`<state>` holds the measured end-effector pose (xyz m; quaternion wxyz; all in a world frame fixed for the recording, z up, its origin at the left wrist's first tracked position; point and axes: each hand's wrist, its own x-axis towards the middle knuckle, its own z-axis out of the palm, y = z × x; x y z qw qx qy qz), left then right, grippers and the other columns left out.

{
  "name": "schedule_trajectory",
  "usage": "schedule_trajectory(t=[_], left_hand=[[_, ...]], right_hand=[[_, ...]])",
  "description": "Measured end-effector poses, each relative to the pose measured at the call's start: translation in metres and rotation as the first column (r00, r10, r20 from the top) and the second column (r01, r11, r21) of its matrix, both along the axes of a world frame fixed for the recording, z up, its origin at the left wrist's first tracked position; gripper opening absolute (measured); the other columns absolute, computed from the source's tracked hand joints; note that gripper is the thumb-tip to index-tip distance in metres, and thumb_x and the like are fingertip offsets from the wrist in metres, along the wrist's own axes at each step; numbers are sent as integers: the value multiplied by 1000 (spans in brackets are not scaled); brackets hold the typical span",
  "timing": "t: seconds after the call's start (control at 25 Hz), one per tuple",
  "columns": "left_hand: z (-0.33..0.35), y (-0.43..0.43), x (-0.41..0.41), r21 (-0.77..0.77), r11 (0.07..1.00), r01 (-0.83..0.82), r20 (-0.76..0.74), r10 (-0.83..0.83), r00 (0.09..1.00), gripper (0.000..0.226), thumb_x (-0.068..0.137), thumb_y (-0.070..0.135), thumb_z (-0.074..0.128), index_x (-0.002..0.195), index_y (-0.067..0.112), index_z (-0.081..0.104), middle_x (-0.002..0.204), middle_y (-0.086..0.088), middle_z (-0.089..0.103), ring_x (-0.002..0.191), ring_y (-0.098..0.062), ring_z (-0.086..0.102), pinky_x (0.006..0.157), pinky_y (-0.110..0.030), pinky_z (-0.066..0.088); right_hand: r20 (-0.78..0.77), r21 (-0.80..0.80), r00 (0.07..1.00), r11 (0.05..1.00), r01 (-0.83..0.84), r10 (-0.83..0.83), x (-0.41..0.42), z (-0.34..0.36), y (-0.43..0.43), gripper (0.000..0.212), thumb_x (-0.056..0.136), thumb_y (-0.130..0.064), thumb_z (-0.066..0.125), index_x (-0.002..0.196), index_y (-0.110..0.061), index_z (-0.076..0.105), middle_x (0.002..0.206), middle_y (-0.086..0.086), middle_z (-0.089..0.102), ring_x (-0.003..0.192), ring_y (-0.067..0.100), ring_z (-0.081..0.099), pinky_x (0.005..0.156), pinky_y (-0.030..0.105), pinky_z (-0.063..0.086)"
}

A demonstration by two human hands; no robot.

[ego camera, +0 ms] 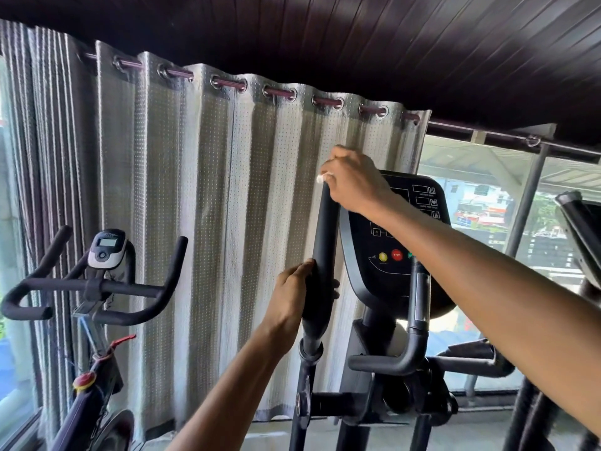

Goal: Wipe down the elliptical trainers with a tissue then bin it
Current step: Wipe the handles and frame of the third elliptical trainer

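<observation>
The left hand [292,289] is curled round the padded black handlebar [325,229] of the elliptical trainer [374,333]. It grips about halfway up the foam sleeve, with the thumb on the near side and the fingertips showing round the far side. The right hand [354,180] reaches across in front of the console [390,255] to the very top of the same handlebar. Its fingers are bunched downward over the tip and pinch a white tissue [322,178]. Only a small wad of the tissue shows at the left edge of the fingers, pressed against the top end of the grip, well above the left hand. Both forearms are bare. To the left stands a spin bike [97,288] with its small display, in front of a pale dotted curtain [211,190]. At the right edge, part of a second machine [579,222] shows against the window.
</observation>
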<state>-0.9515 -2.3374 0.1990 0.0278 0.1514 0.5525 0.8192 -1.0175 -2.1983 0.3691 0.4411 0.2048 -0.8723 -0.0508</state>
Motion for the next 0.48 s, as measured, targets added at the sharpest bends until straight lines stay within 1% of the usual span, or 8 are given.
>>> schedule_trajectory(t=[0.08, 0.12, 0.2, 0.24, 0.28, 0.32, 0.4, 0.48], left_hand=[[-4, -2, 0, -39, 999, -12, -27, 11, 1000, 42, 110, 22, 39, 113, -10, 66, 98, -24, 77, 76, -28, 73, 69, -28, 59], [-5, -3, 1, -54, 998, -16, -40, 14, 999, 42, 110, 22, 39, 112, -9, 67, 98, -22, 78, 77, -27, 73, 67, -26, 59], [-7, -3, 2, -47, 999, -12, -44, 10, 999, 41, 109, 20, 39, 112, -10, 67, 99, -22, 77, 77, -26, 74, 64, -23, 59], [-7, -3, 2, -40, 999, -11, -42, 10, 999, 40, 109, 18, 40, 112, -11, 67, 100, -23, 77, 76, -26, 73, 63, -23, 59], [-8, -3, 2, -32, 999, -15, -42, 14, 999, 39, 108, 17, 40, 112, -11, 67, 100, -24, 77, 75, -26, 73, 62, -23, 58], [-8, -4, 2, -27, 999, -20, -39, 19, 999, 38, 108, 15, 40, 111, -12, 67, 100, -25, 77, 75, -26, 73, 61, -23, 58], [-9, -3, 3, -16, 1000, -23, -44, 22, 999, 38, 107, 12, 40, 109, -15, 67, 101, -28, 75, 75, -26, 73, 62, -23, 57], [-10, -4, 2, -11, 1000, -17, -52, 16, 998, 38, 107, 11, 40, 108, -17, 66, 103, -32, 73, 76, -28, 72, 63, -25, 59]], right_hand=[[29, 126, 1000, 992, -2, -1, 9, -15, -8, 14, 91, -6, 70, 103, -5, 78, 102, 7, 69, 100, 26, 60, 90, 42, 57], [69, 179, 998, 984, -19, 7, 16, -22, -12, 13, 91, -7, 70, 101, -7, 78, 102, 6, 69, 100, 24, 60, 93, 42, 55], [187, 227, 982, 971, -76, 33, 33, -36, -15, 14, 94, -12, 66, 102, -9, 78, 103, 3, 69, 101, 20, 59, 100, 38, 51], [224, 229, 973, 967, -111, 59, 40, -44, -13, 15, 95, -14, 65, 102, -10, 78, 102, 1, 69, 99, 17, 58, 101, 34, 49], [214, 213, 972, 966, -143, 97, 47, -52, -12, 15, 95, -14, 66, 100, -12, 79, 100, -1, 69, 96, 15, 57, 99, 31, 49], [166, 173, 976, 970, -169, 141, 51, -61, -9, 13, 93, -14, 68, 97, -13, 80, 97, -2, 69, 92, 15, 57, 94, 30, 50], [71, 112, 978, 972, -205, 198, 58, -79, -5, 11, 90, -11, 70, 91, -14, 81, 94, -2, 69, 85, 16, 56, 84, 29, 53], [43, 107, 968, 962, -250, 247, 60, -90, -2, 10, 89, -10, 72, 91, -13, 81, 93, -2, 69, 84, 17, 59, 80, 29, 53]])
